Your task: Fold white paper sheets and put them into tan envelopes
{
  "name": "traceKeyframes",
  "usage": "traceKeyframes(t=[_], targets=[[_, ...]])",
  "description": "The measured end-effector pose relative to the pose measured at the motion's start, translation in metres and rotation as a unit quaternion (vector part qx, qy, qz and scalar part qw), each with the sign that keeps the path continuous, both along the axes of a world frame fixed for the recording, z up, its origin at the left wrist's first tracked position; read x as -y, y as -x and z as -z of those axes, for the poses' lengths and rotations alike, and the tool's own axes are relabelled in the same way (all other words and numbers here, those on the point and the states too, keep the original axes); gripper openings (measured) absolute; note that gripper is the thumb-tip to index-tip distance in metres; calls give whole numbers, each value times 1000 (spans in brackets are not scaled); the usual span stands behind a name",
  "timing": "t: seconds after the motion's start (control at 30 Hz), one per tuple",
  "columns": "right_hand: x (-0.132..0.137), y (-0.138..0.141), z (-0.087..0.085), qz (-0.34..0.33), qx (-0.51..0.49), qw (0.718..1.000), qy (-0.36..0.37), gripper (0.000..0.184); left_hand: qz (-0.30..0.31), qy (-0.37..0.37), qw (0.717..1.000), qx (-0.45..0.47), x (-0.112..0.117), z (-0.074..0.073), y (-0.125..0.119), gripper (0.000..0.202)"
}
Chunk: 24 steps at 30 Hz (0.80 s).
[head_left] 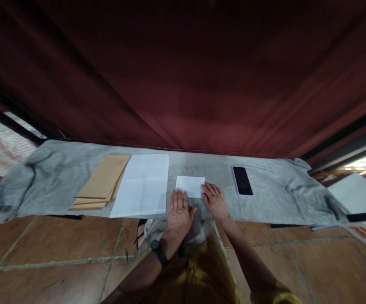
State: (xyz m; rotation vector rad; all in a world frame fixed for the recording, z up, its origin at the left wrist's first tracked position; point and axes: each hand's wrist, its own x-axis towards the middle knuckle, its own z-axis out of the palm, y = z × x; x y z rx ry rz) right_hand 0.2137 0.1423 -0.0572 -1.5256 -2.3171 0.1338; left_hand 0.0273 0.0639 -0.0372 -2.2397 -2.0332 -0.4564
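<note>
A small white rectangle of paper [190, 184], perhaps folded, lies flat on the grey cloth in front of me. My left hand [179, 213] rests palm down at its lower left corner, fingers stretched forward and the thumb out to the side. At the paper's right edge my right hand [213, 200] lies with its fingertips touching it, fingers extended. Neither hand grips anything. Left of my left hand is a stack of large white paper sheets [141, 185], which partly overlaps several brown paper envelopes [102, 179].
A smartphone [243, 180] with a dark screen lies to the right on the grey cloth [278, 190], which covers a narrow table. Behind it hangs a dark red curtain [183, 93]. A white panel [358, 194] stands at the far right. Below is a tiled floor [75, 253].
</note>
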Motion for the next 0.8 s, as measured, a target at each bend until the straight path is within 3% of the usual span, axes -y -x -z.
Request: traceKeyframes(t=[0.13, 0.3, 0.57, 0.7, 0.8], targets=[[-1, 0, 0, -2, -2, 1000, 4, 45, 70, 25, 997, 5, -4, 0, -9, 61], [-1, -1, 1, -2, -4, 1000, 10, 46, 58, 50, 997, -10, -1, 9, -1, 62], [0, -4, 4, 39, -25, 999, 6, 45, 53, 56, 997, -24, 0, 11, 6, 70], [-11, 10, -3, 117, -90, 988, 46, 38, 55, 58, 996, -30, 0, 14, 5, 72], [-25, 25, -15, 211, -148, 959, 114, 33, 52, 56, 997, -25, 1, 16, 5, 71]])
